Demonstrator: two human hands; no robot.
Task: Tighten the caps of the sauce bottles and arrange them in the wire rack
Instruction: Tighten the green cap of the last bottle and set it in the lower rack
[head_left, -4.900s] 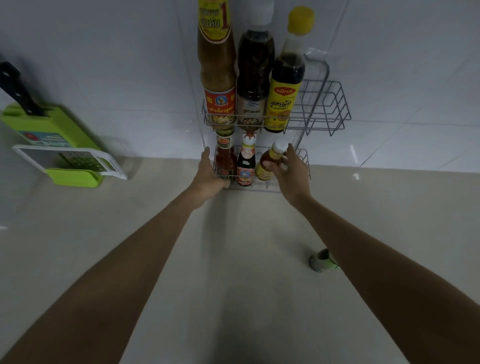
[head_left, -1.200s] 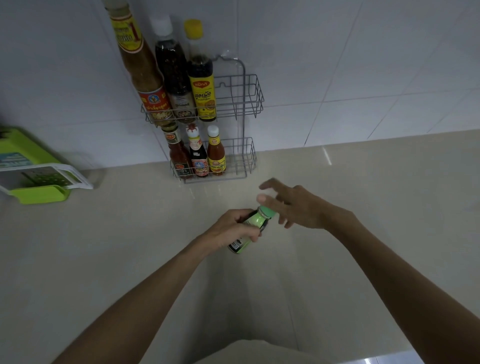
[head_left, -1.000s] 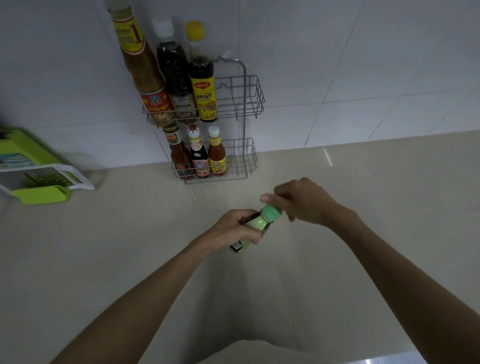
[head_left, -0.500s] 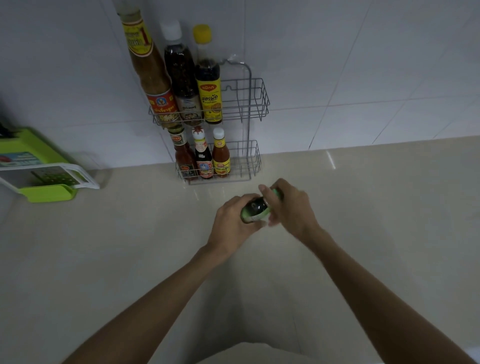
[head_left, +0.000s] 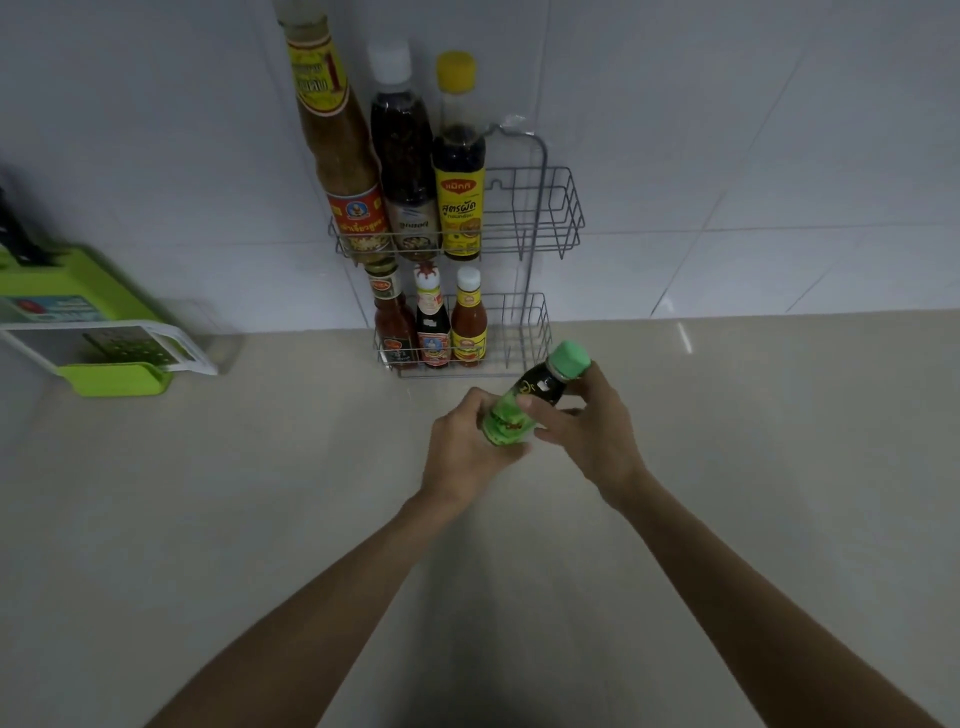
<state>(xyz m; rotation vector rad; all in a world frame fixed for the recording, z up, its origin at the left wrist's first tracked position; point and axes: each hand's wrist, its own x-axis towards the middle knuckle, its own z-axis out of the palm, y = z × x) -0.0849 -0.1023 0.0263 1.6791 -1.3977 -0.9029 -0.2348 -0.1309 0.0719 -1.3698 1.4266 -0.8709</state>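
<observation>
I hold a small dark sauce bottle (head_left: 524, 402) with a green label and green cap (head_left: 570, 359) above the counter, tilted toward the rack. My left hand (head_left: 462, 447) grips its base. My right hand (head_left: 587, 426) holds its upper body just below the cap. The two-tier wire rack (head_left: 563, 218) stands against the tiled wall. Three tall bottles (head_left: 410, 161) fill the left of the upper tier. Three small bottles (head_left: 434, 322) fill the left of the lower tier. The right side of each tier holds nothing.
A green and white slicer box (head_left: 88, 332) sits at the left against the wall. The beige counter (head_left: 753, 441) stretches to the right and toward me.
My right hand has come off the cap and now grips the bottle's upper body. Both hands have lifted the bottle closer to the rack's lower tier, cap pointing up and right.
</observation>
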